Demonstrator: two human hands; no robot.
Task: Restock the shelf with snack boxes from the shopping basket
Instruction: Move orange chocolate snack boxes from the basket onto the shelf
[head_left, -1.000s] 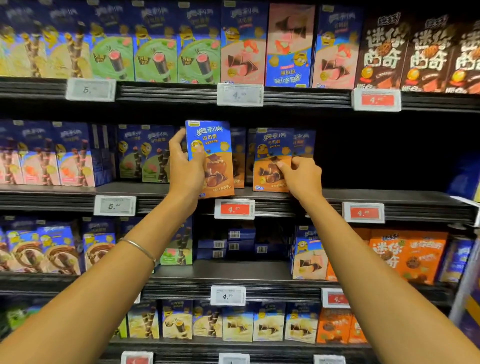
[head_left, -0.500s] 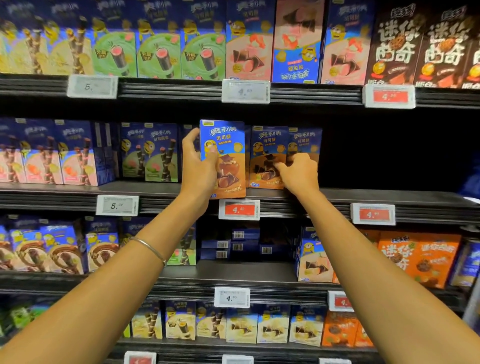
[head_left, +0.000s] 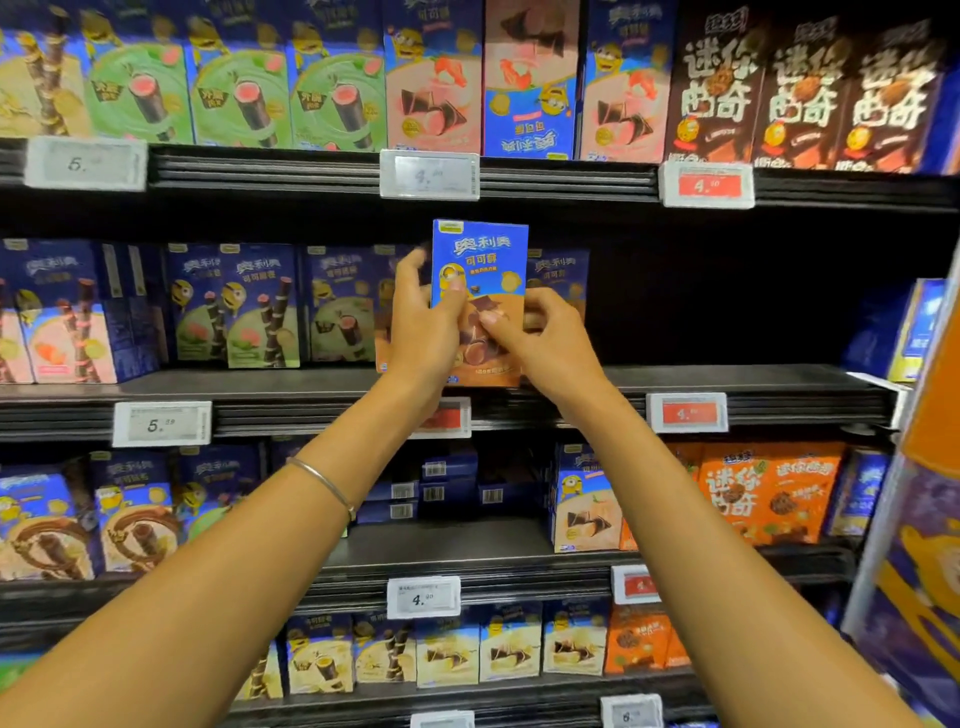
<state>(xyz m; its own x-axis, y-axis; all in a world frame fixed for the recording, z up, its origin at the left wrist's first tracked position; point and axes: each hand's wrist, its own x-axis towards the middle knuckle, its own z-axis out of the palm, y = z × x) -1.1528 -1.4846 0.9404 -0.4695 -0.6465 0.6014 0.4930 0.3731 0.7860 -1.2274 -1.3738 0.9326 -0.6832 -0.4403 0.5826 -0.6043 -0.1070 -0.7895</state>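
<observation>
My right hand (head_left: 543, 345) has come off the neighbouring box (head_left: 563, 273) and now pinches the blue-and-orange snack box (head_left: 480, 260) that my left hand (head_left: 418, 327) grips. The box stands upright between both thumbs, over the shelf (head_left: 727, 382) lip. My left fingers blur behind its edge, and my wrist hides most of the red price tag (head_left: 449, 418).

A shop aisle, facing a tall black rack of shelves. The middle shelf (head_left: 727, 380) holds blue snack boxes (head_left: 260, 306) standing face out in a row. Above that shelf runs a row of green, pink and brown boxes (head_left: 800, 93); below it are more rows, with orange boxes (head_left: 769, 493) among them. White and red price tags (head_left: 687, 413) are clipped along every shelf edge.
</observation>
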